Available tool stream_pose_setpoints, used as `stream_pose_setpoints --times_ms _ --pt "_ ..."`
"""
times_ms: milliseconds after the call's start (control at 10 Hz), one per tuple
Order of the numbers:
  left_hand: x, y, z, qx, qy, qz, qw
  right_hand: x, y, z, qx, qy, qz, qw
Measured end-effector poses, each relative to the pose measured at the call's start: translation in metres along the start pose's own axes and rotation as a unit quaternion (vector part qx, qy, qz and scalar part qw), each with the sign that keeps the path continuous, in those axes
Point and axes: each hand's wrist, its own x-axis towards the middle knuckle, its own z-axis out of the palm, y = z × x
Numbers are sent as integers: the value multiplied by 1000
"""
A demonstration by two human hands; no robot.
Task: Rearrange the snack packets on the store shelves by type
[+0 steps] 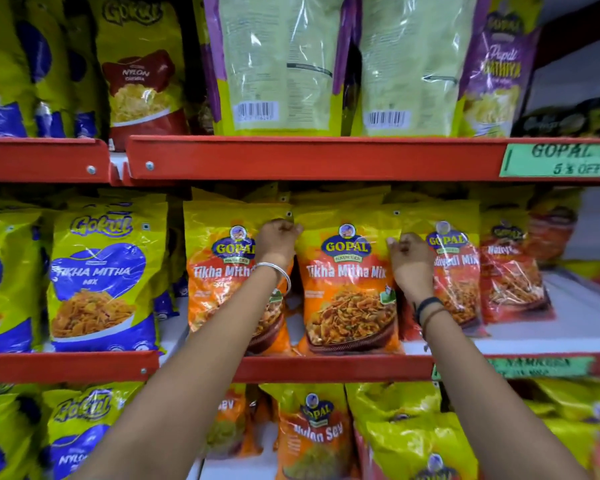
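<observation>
An orange and yellow Gopal Tikha Mitha Mix packet (349,285) stands upright at the middle of the middle shelf (326,370). My left hand (279,239) grips its upper left edge and my right hand (411,259) grips its upper right edge. A second Tikha Mitha Mix packet (222,271) stands to its left, partly hidden by my left forearm. A red Gopal Nadiyadi Mix packet (459,271) stands to its right, behind my right hand.
Blue and yellow Gokul packets (101,271) fill the left of the middle shelf. Green and purple packets (278,64) stand backwards on the top shelf. Gopal Nylon Sev packets (312,431) sit below. Bare white shelf (579,313) shows at the right.
</observation>
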Motion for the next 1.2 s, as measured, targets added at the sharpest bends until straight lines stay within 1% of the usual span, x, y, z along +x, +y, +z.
stream_pose_setpoints --times_ms 100,200,300,400,500,600,700,900,1000,1100,1200 --pt "5 0 -4 11 15 18 1000 14 1 0 -49 14 10 999" --pt "4 -2 -3 32 23 24 999 14 4 2 -34 21 26 999" --pt "-12 -4 -2 57 45 70 995 -5 1 0 11 48 -1 999" --pt "-49 -12 3 106 65 219 968 -45 -8 0 -11 65 -73 995" --pt "-89 -31 23 186 5 336 923 -84 -1 17 -93 16 -210 973" --pt "-105 -59 43 257 -28 330 908 -93 20 32 -181 -27 -227 957" --pt "-105 -76 48 277 -33 303 911 -93 29 35 -230 -40 -222 947" --pt "-105 -76 50 294 -34 298 908 -93 30 36 -260 -49 -208 941" --pt "-108 -70 41 295 -61 285 910 -97 21 30 -269 -70 -183 943" --pt "-115 -65 15 254 -51 317 912 -113 0 24 -250 -46 -210 944" --pt "-120 -48 -23 211 -15 343 915 -126 -44 17 -177 -12 -231 957"
